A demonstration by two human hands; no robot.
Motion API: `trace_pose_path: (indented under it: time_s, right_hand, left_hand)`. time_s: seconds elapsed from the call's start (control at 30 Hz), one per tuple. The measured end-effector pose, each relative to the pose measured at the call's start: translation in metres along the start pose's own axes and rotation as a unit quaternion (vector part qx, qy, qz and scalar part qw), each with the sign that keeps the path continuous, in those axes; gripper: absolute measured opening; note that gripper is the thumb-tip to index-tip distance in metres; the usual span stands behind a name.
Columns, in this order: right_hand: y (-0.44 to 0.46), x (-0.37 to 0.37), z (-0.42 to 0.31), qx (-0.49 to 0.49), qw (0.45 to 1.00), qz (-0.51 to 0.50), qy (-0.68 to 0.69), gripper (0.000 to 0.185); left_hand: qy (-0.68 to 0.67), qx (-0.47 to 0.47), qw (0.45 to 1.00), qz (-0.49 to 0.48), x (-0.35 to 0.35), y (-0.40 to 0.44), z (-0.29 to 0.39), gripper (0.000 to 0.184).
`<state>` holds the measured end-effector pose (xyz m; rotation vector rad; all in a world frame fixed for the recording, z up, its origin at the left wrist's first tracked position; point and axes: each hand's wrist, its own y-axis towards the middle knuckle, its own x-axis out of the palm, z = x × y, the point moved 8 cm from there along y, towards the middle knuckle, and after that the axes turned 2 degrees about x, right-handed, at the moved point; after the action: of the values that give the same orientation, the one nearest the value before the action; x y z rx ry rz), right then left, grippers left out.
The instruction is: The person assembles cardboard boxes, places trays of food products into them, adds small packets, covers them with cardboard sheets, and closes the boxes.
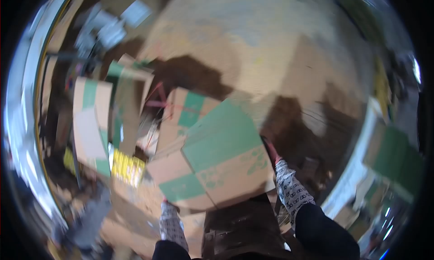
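A large brown cardboard box (233,169) with wide green bands and green prints is between my two hands, tilted in front of my body. My right hand (272,152) grips its right edge, fingers partly hidden. At the lower left corner, my left hand (170,202) holds the box from the side, with most of its fingers out of sight behind the cardboard. Just beyond it is another brown and green carton (181,101), with red strapping (159,96) beside it. Motion blur softens the details.
An open carton (131,90) and a cardboard panel (92,122) stand to the left, near a yellow packet stack (128,167). Pale sheets (110,29) lie farther back on the floor. A green and brown carton (393,156) stands at far right.
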<state>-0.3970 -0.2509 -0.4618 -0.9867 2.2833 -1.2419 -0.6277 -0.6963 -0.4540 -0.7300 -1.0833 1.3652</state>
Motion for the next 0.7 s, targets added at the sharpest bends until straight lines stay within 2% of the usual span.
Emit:
trace_pose_path:
  time_s: [0.13,0.23,0.27,0.33,0.4,0.53,0.7]
  right_hand:
    - [-0.117,-0.050,-0.005,-0.178,0.970,0.112,-0.120,0.044]
    - [-0.224,-0.108,0.000,-0.271,0.923,0.231,-0.143,0.043]
    - [-0.292,-0.120,-0.001,-0.318,0.885,0.315,-0.129,0.041]
    - [-0.373,-0.143,0.036,-0.262,0.888,0.374,-0.055,0.042]
    - [-0.446,-0.140,0.084,-0.215,0.871,0.439,0.042,0.042]
    - [-0.536,-0.100,0.192,-0.172,0.784,0.554,0.219,0.044]
    - [-0.595,-0.049,0.285,-0.152,0.652,0.644,0.370,0.045]
  left_hand:
    - [0.085,-0.003,0.993,-0.082,0.057,-0.021,0.040,0.053]
    - [0.165,-0.024,0.971,-0.172,0.134,-0.035,0.048,0.054]
    - [0.201,-0.036,0.957,-0.207,0.169,-0.048,0.048,0.054]
    - [0.274,-0.058,0.915,-0.290,0.250,-0.071,0.026,0.055]
    - [0.350,-0.086,0.858,-0.367,0.329,-0.111,-0.012,0.055]
    - [0.477,-0.134,0.700,-0.515,0.455,-0.219,-0.150,0.056]
    - [0.581,-0.190,0.481,-0.629,0.494,-0.363,-0.335,0.057]
